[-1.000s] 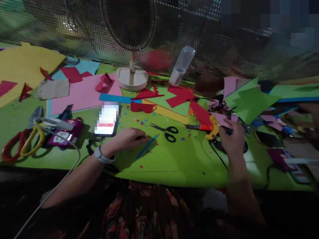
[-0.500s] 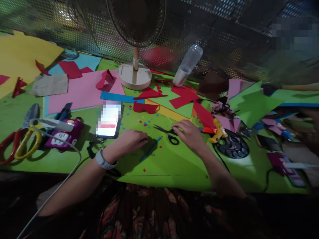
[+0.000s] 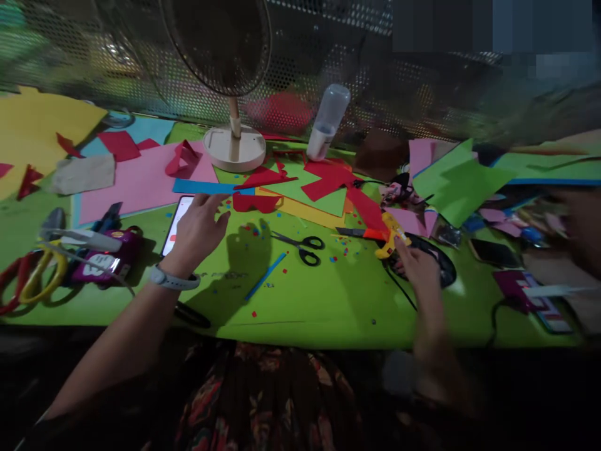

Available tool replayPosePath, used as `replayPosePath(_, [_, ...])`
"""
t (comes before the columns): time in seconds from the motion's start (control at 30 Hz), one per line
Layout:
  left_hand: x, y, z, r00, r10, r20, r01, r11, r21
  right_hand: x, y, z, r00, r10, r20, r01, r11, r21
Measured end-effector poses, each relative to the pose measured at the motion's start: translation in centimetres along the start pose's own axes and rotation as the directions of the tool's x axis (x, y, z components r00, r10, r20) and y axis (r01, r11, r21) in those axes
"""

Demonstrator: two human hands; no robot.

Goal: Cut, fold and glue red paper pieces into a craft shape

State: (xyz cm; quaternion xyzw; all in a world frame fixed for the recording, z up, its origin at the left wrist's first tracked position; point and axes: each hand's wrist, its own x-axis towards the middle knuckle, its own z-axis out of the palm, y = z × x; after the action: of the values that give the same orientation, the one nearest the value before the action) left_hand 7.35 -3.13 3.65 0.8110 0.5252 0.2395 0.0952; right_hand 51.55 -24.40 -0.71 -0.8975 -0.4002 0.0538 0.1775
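My left hand (image 3: 197,228), with a white watch on the wrist, hovers over the lit phone (image 3: 174,220) with its fingers spread and nothing in it. My right hand (image 3: 419,268) reaches to the right, beside the yellow glue gun (image 3: 387,241) and over a dark round object (image 3: 444,266); its fingers are blurred. Small black scissors (image 3: 303,245) and a thin blue strip (image 3: 265,276) lie on the green sheet (image 3: 310,300) between the hands.
A fan on a round base (image 3: 233,148) stands at the back, next to a tilted clear bottle (image 3: 327,122). Pink, red, yellow and green paper pieces cover the table. Large scissors (image 3: 28,279) and a purple device (image 3: 106,258) lie at the left. A second phone (image 3: 491,252) lies at the right.
My left hand lifted off the green sheet and moved up over the phone, opening its fingers. My right hand swung from the black scissors to the right, beside the glue gun.
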Motion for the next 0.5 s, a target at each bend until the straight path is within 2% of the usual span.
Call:
replayPosePath(0.1, [1.1, 0.2, 0.1, 0.996, -0.074, 0.047, 0.067, 0.989, 0.131, 1.0, -1.5, 0.3, 0.995, 0.093, 0.028, -0.089, 0.988, -0.127])
replayPosePath(0.17, [2.2, 0.1, 0.5, 0.989, -0.117, 0.095, 0.101, 0.981, 0.166, 1.2, -2.1, 0.2, 0.996, 0.088, 0.019, -0.083, 0.977, -0.195])
replayPosePath(0.23, [3.4, 0.0, 1.2, 0.983, -0.108, 0.148, 0.084, 0.984, 0.160, 1.1, -2.5, 0.1, 0.997, 0.071, -0.010, -0.071, 0.972, -0.224])
replayPosePath(0.4, [5.9, -0.1, 2.6, 0.962, -0.067, 0.265, 0.020, 0.985, 0.174, 0.8, -3.1, 0.9, 0.989, 0.043, -0.142, -0.070, 0.980, -0.188])
replayPosePath(0.5, [6.5, -0.2, 2.5, 0.960, -0.027, 0.278, -0.018, 0.987, 0.157, 1.2, -3.3, 1.3, 0.991, 0.068, -0.119, -0.081, 0.991, -0.108])
